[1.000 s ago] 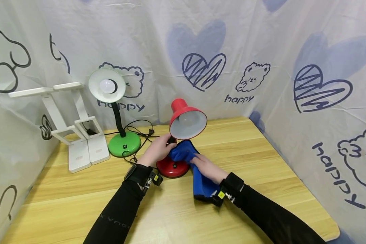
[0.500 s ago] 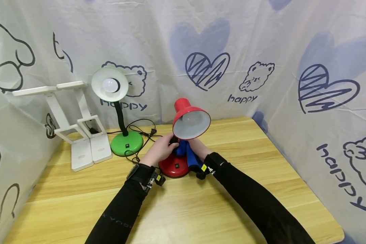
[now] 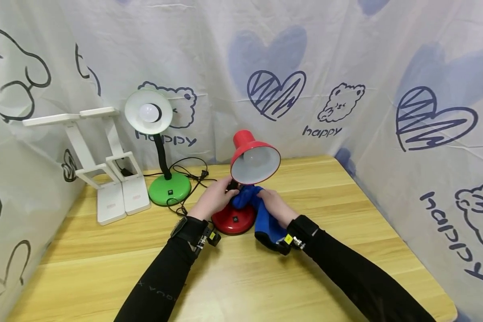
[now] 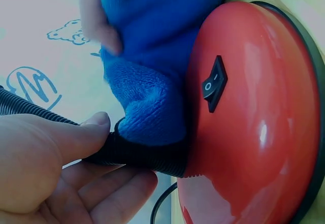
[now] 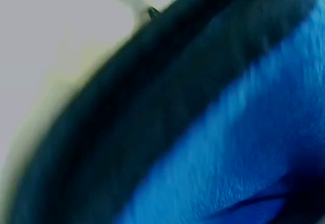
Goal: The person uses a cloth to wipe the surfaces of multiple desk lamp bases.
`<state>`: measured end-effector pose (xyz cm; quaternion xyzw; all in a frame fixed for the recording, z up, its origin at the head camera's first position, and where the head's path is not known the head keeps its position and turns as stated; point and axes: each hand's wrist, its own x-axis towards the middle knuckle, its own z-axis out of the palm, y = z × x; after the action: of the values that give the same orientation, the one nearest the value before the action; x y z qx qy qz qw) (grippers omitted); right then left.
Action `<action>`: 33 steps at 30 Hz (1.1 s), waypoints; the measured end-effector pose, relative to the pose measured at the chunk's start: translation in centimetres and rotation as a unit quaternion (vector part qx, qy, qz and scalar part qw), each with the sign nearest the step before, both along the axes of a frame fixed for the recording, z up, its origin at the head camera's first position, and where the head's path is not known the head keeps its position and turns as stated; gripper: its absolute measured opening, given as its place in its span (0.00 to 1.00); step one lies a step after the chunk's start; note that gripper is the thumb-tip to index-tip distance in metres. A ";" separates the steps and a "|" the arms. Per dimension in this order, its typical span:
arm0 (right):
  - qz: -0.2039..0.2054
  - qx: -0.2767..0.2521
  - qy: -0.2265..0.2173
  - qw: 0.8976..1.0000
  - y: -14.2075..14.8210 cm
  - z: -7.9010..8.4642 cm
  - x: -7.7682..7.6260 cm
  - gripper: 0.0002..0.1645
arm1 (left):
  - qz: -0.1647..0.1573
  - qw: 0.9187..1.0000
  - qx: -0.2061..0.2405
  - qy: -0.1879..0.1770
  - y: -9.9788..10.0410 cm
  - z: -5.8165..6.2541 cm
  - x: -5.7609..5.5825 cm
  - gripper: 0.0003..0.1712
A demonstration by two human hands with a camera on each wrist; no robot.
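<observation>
A red desk lamp [image 3: 233, 222] stands on the table with its shade tipped forward. My left hand [image 3: 212, 197] grips the lamp's black ribbed neck [image 4: 147, 158], thumb on one side and fingers on the other in the left wrist view. In my right hand [image 3: 276, 205] is a blue cloth [image 3: 267, 224] with black edging. Part of the cloth lies against the foot of the neck, just above the base with its black switch [image 4: 215, 84]; the rest hangs toward the table. Cloth fills most of the right wrist view and hides the right fingers there.
A green desk lamp [image 3: 170, 190] stands left of the red one, with black cords [image 3: 183, 209] looped between them. Farther left are two white folding lamps [image 3: 111, 205]. Printed cloth walls [image 3: 334, 58] enclose the wooden table [image 3: 326, 214] at the back and sides.
My right hand moved in toward the neck under the shade with the cloth, then drew back to the right. The left hand kept its grip on the neck.
</observation>
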<state>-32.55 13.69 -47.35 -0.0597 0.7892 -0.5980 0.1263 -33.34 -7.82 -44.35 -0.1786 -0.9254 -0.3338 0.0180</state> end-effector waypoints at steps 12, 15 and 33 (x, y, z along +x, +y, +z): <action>-0.008 0.004 -0.032 0.999 1.4 0.2 6.7 0.21 | -0.006 1.000 0.004 0.001 -0.4 -0.3 -0.1 0.10; -0.015 -0.003 -0.041 0.999 1.1 0.1 7.1 0.19 | -0.009 1.000 0.003 -0.001 -0.5 -0.3 -0.2 0.09; 0.018 0.010 -0.018 1.000 -2.3 -0.6 -1.4 0.22 | -0.006 1.000 0.002 -0.002 -0.5 -0.4 -0.3 0.17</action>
<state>-33.94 11.42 -47.91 -0.0613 0.7914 -0.5890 0.1519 -33.67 -8.29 -44.74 -0.1831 -0.9236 -0.3365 0.0147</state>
